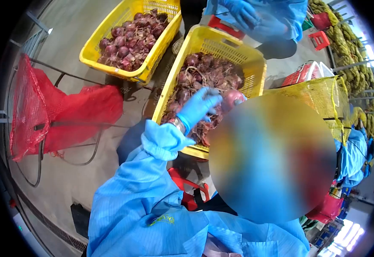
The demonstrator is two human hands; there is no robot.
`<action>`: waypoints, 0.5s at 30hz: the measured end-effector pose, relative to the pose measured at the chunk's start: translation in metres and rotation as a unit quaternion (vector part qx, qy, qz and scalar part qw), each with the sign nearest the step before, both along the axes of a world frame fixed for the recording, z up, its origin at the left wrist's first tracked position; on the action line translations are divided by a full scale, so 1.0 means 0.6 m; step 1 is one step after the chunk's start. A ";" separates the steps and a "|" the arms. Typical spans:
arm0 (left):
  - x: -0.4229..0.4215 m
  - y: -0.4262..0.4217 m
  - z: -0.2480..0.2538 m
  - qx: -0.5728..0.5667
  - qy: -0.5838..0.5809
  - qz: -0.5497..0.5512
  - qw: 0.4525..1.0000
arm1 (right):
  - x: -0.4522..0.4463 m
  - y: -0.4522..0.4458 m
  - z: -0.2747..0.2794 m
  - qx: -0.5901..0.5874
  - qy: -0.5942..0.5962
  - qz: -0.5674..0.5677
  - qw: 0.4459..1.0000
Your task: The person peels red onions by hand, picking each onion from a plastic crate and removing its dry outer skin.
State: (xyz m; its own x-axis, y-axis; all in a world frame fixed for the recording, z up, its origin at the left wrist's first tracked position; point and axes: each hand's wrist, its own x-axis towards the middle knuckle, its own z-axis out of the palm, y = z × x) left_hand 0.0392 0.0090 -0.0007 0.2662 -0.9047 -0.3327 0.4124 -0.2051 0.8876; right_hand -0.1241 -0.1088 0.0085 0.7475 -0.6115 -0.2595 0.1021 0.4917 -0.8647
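On the left side of the view, a bright red mesh sack (86,105) hangs over a thin dark metal frame (40,165) on the grey concrete floor (73,184). A co-worker in a light-blue smock (287,15) is at the top, near a small red plastic stool (312,38). Greenish-yellow net sacks (345,45) are piled along the right, beyond a loose yellow net bag (340,92). Another person in blue (353,156) appears lower down, above a pinkish-red bag (327,209).
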 end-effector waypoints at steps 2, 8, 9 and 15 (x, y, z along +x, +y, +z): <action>-0.032 0.003 0.015 0.027 0.058 -0.052 0.997 | -0.003 0.031 0.032 -0.113 0.050 -0.042 0.991; -0.098 -0.015 -0.038 -0.146 -0.031 0.068 0.986 | -0.018 0.061 0.013 -0.385 0.108 -0.018 0.916; -0.091 -0.013 -0.029 -0.137 0.022 0.081 0.987 | -0.015 0.062 0.024 -0.348 0.089 -0.021 0.933; -0.070 -0.011 0.011 -0.092 0.167 0.141 0.971 | -0.006 0.014 0.057 -0.104 0.041 -0.109 0.988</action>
